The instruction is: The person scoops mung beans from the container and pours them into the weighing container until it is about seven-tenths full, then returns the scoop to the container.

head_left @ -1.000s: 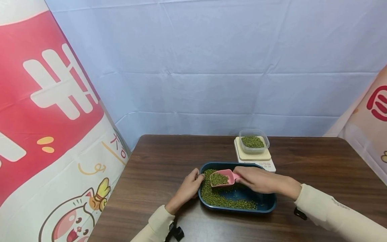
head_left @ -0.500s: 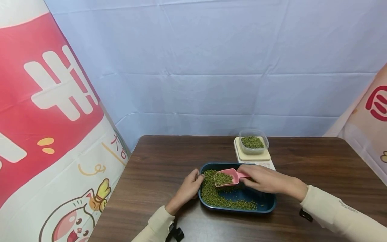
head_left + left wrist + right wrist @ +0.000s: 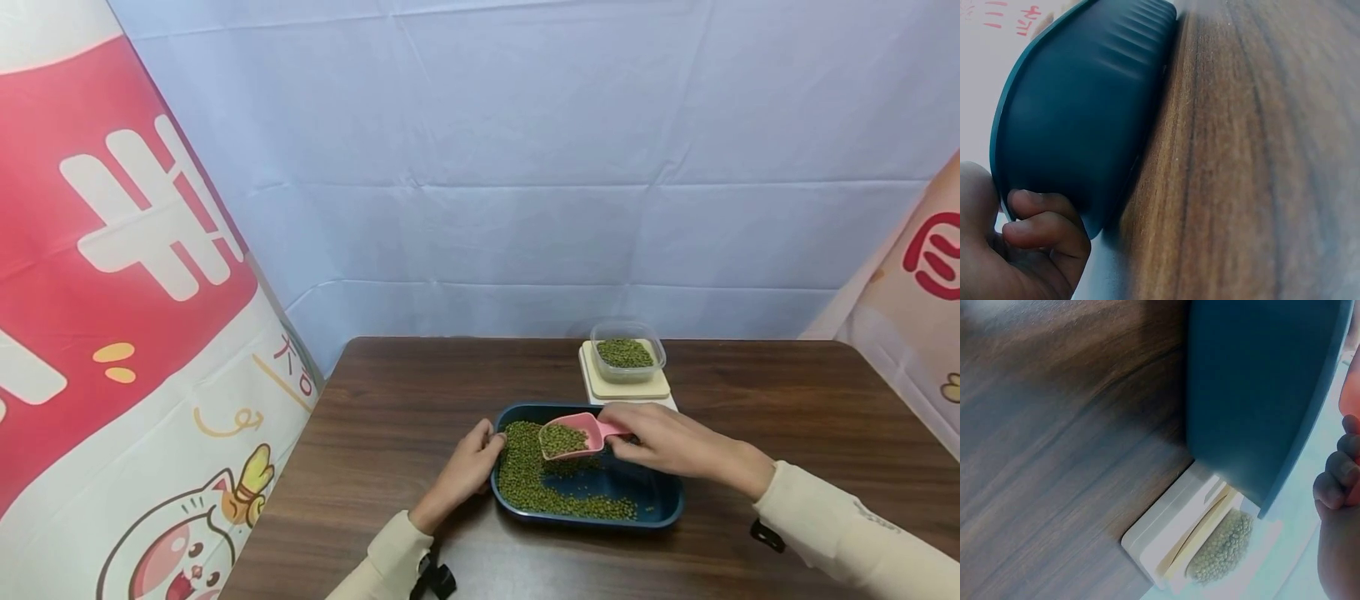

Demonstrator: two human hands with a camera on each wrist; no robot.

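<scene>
A dark blue tray (image 3: 588,522) holds green beans (image 3: 525,487), heaped mostly along its left side and front. My left hand (image 3: 471,462) grips the tray's left rim, with the thumb at the edge and curled fingers outside the wall (image 3: 1072,112) in the left wrist view. Above the beans, my right hand (image 3: 667,437) holds a pink scoop (image 3: 592,432) by its handle. Green beans fill much of the scoop's bowl, which points left. In the right wrist view the curled fingers of my right hand (image 3: 1338,475) show at the right edge; the scoop is mostly cut off there.
Behind the tray, a white kitchen scale (image 3: 592,387) bears a clear plastic container (image 3: 628,373) with green beans inside. All stand on a brown wooden table (image 3: 405,400). A pale cloth backdrop (image 3: 480,233) hangs behind, and a printed cloth (image 3: 172,400) at the left.
The right hand has drawn the loaded scoop to the right and slightly up from the bean heap. My left hand keeps its grip on the tray rim.
</scene>
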